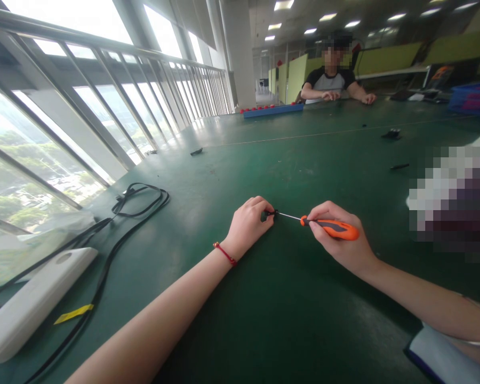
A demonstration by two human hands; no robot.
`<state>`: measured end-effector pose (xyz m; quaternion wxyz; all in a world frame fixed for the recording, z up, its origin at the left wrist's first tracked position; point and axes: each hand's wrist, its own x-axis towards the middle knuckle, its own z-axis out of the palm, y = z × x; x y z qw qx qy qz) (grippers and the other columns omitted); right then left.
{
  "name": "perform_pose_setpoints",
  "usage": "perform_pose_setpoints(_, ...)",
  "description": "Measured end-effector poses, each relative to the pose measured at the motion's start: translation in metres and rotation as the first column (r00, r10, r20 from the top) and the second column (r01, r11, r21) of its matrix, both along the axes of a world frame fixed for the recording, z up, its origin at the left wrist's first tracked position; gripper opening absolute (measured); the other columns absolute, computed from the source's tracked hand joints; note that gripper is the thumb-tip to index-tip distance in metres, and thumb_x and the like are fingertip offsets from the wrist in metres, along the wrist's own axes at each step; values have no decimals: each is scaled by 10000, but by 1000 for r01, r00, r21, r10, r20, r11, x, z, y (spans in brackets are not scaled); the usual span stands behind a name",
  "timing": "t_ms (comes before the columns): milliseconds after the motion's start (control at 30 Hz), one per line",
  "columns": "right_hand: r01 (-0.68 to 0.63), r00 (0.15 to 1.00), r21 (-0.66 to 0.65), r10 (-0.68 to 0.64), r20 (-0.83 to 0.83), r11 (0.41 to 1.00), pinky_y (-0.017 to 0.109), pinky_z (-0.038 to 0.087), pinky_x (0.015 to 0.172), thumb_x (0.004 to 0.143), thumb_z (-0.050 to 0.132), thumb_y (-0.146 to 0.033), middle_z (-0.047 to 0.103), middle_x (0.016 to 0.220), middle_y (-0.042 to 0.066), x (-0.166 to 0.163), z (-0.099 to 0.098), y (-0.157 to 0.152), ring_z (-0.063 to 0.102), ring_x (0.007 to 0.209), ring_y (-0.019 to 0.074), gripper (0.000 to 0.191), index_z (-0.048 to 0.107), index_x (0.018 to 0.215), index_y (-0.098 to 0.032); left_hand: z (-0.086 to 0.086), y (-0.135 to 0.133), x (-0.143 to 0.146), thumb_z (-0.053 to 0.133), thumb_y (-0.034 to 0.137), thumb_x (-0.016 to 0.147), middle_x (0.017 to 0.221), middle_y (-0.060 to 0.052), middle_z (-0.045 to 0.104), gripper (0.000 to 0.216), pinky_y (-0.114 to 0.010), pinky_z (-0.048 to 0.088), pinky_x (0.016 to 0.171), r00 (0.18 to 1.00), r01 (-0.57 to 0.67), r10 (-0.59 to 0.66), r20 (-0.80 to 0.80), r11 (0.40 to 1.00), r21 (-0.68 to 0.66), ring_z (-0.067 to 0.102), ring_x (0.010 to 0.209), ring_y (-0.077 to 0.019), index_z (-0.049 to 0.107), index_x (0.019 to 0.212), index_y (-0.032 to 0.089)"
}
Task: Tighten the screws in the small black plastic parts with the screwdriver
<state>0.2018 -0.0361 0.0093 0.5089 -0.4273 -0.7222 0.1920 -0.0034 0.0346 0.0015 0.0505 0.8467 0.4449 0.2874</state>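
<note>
In the middle of the head view, my left hand (251,223) pinches a small black part (271,213) just above the green table; its exact kind is too small to make out. A red cord bracelet circles that wrist. My right hand (342,240) is closed around a screwdriver (336,229) with an orange and dark grey handle. Its thin metal shaft points left, and the tip meets the black part at my left fingertips. Whether a screw sits there cannot be seen.
A white power strip (40,304) and black cables (108,256) lie on the green table (240,330) at left, beside the railing. Small black pieces (197,151) lie farther off. Across the table sits a person (331,80), near a blue rack (272,111) and a blue basket (472,98).
</note>
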Motion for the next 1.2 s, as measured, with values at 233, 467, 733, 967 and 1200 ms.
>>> perform_pose_setpoints(233,-3,1000,-10,3,5,1000,220,477,537,823,589,-178,636,711,-16,0,0,1,613,591,119,45,561,819,-213,0,0,0,579,176,805,941,-23,671,69,-279,496,756,1000,7,-7,-11,1000,3,628,883,-177,645,815,188)
perform_pose_setpoints(467,1,1000,-20,-1,-5,1000,217,474,539,823,588,-177,642,717,-16,-1,-1,0,611,588,113,39,567,824,-209,1,-1,1,573,180,812,945,-32,668,77,-285,499,770,1000,13,-13,-22,1000,7,622,891,-179,649,817,185)
perform_pose_setpoints(733,68,998,-39,-67,8,997,230,433,475,843,612,-286,585,594,-39,-2,1,1,566,503,114,77,573,833,-220,1,-1,1,572,178,807,946,-31,667,78,-285,502,783,1000,16,-16,-24,1000,10,618,893,-177,648,818,186)
perform_pose_setpoints(967,88,995,38,-86,-55,995,263,476,559,778,660,-225,517,633,-64,-3,-2,2,545,540,123,309,492,1037,-238,1,-1,1,576,177,809,945,-33,668,73,-292,500,769,1000,12,-12,-25,1000,4,620,884,-181,648,816,185)
perform_pose_setpoints(1200,146,989,137,-141,-43,980,277,503,635,760,664,-210,565,752,-29,-5,-1,-2,597,645,138,350,496,1065,-238,0,0,0,579,182,806,950,-29,672,76,-285,497,757,1000,17,-17,-23,1000,7,626,880,-178,652,823,192)
